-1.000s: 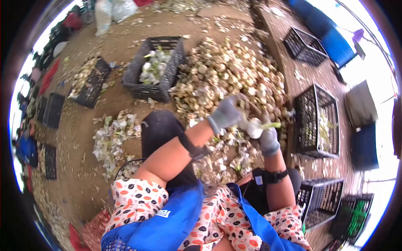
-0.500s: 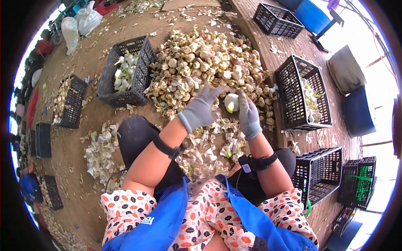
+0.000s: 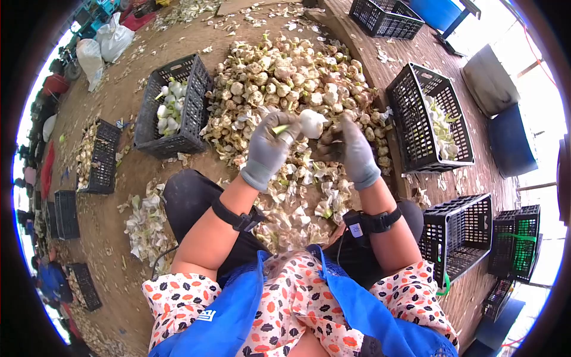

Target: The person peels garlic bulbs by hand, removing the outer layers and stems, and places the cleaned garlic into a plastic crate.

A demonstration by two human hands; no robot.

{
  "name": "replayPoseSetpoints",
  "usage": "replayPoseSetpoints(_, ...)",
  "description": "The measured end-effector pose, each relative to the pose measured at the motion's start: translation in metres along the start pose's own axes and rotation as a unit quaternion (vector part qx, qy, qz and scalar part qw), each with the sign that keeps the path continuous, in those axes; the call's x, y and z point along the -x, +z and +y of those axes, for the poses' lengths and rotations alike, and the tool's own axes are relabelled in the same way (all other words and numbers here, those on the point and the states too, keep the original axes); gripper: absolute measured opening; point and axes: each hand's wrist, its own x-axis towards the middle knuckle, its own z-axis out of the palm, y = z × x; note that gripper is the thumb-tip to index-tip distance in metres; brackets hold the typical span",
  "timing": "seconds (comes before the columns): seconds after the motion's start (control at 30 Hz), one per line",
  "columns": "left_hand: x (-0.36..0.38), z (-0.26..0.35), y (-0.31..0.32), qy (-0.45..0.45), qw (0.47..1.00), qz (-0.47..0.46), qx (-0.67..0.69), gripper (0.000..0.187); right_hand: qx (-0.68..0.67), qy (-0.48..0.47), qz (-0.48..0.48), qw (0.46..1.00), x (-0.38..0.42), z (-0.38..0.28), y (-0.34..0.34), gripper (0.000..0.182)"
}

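A white, peeled-looking garlic bulb (image 3: 311,124) is in front of me, its green stem pointing left. My left hand (image 3: 267,147), in a grey glove, is closed around that stem. Just right of the bulb, my gloved right hand (image 3: 357,152) has its fingers bent and apart, with nothing seen in them. Whether its fingertips touch the bulb's root end is hard to make out. Beyond both hands spreads a large heap of garlic bulbs (image 3: 279,77) with dry, brownish skins. Loose papery skins (image 3: 291,220) lie below my hands, between my legs.
A black crate (image 3: 146,134) with white garlic bulbs stands left of the heap. On the right, another crate (image 3: 404,128) holds pale green-white scraps, and a third crate (image 3: 455,238) sits nearer. A skin pile (image 3: 146,226) lies by my left knee. White sacks (image 3: 116,38) stand far left.
The garlic bulb has passed from my right hand to my left and turned, its stem now pointing left. My right hand has come off it.
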Motion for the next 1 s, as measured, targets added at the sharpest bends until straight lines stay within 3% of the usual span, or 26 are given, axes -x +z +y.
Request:
replayPoseSetpoints(0.07,0.004,-0.004,0.006,0.19,0.959,-0.06,-0.201,0.007,0.108,-0.076,-0.017,0.991,-0.002,0.011,0.0,0.051)
replayPoseSetpoints(0.1,0.006,-0.004,0.007,0.189,0.959,-0.062,-0.2,0.007,0.144,-0.113,-0.023,0.983,-0.004,0.015,0.001,0.044)
replayPoseSetpoints(0.13,0.009,-0.002,0.007,0.081,0.991,-0.039,-0.099,0.009,0.099,-0.113,-0.03,0.988,-0.005,0.014,-0.001,0.037)
replayPoseSetpoints(0.2,0.003,-0.01,-0.007,-0.093,0.994,-0.028,0.054,0.017,0.032,-0.097,-0.058,0.993,0.009,-0.003,0.002,0.025)
replayPoseSetpoints(0.23,0.003,-0.009,-0.008,-0.092,0.994,-0.027,0.054,0.017,-0.103,-0.071,-0.118,0.985,0.018,-0.01,0.006,0.02)
replayPoseSetpoints(0.3,0.002,-0.005,-0.011,-0.153,0.953,0.022,0.261,0.024,-0.313,-0.051,-0.272,0.909,0.015,-0.007,-0.01,0.023)
replayPoseSetpoints(0.33,-0.002,-0.005,-0.013,-0.159,0.947,0.041,0.277,0.025,-0.317,-0.091,-0.394,0.858,0.01,-0.009,-0.016,0.023)
replayPoseSetpoints(0.37,-0.004,-0.006,-0.015,-0.159,0.947,0.042,0.276,0.025,-0.266,-0.073,-0.402,0.873,0.009,-0.012,-0.024,0.025)
replayPoseSetpoints(0.4,-0.005,0.002,-0.012,-0.19,0.932,0.076,0.298,0.025,-0.091,-0.077,-0.322,0.939,0.013,-0.019,-0.024,0.018)
replayPoseSetpoints(0.43,-0.006,0.005,-0.01,-0.221,0.915,0.11,0.32,0.026,0.087,-0.078,-0.23,0.966,0.016,-0.025,-0.022,0.012)
replayPoseSetpoints(0.47,-0.006,0.002,-0.015,-0.216,0.919,0.074,0.321,0.026,0.167,-0.065,-0.214,0.96,0.007,-0.017,-0.024,0.03)
replayPoseSetpoints(0.5,-0.006,0.002,-0.014,-0.218,0.919,0.075,0.32,0.026,0.302,-0.148,-0.225,0.914,-0.002,-0.006,-0.03,0.071)
replayPoseSetpoints(0.57,-0.001,0.003,-0.008,-0.226,0.936,0.087,0.255,0.025,0.185,-0.218,-0.162,0.945,-0.006,0.02,-0.021,0.089)
replayPoseSetpoints(0.6,0.001,0.002,-0.006,-0.217,0.951,0.027,0.22,0.025,0.212,-0.225,-0.149,0.939,0.003,0.014,-0.008,0.085)
replayPoseSetpoints(0.63,0.006,0.001,-0.001,-0.234,0.949,0.03,0.211,0.027,0.361,-0.383,-0.12,0.841,-0.002,0.016,-0.005,0.07)
replayPoseSetpoints(0.7,0.007,-0.007,0.002,-0.262,0.935,0.028,0.238,0.03,0.263,-0.402,-0.048,0.876,0.003,0.026,0.003,0.045)
replayPoseSetpoints(0.77,0.006,-0.004,0.002,-0.267,0.891,-0.031,0.365,0.031,0.052,-0.246,0.027,0.967,-0.004,0.025,-0.005,0.021)
replayPoseSetpoints(0.8,0.003,-0.008,-0.001,-0.285,0.886,0.013,0.365,0.032,-0.016,-0.158,0.032,0.987,0.005,0.008,-0.004,0.019)
replayPoseSetpoints(0.9,0.0,-0.008,-0.001,-0.257,0.929,0.008,0.266,0.033,-0.052,-0.029,0.041,0.997,0.003,-0.004,-0.01,0.035)
replayPoseSetpoints(0.97,0.006,-0.008,0.012,-0.261,0.932,-0.009,0.25,0.033,0.013,-0.118,-0.019,0.993,0.001,0.011,-0.001,0.045)
replayPoseSetpoints(1.0,0.007,-0.009,0.019,-0.264,0.935,-0.025,0.237,0.033,0.065,-0.206,-0.066,0.974,0.003,0.016,0.004,0.045)
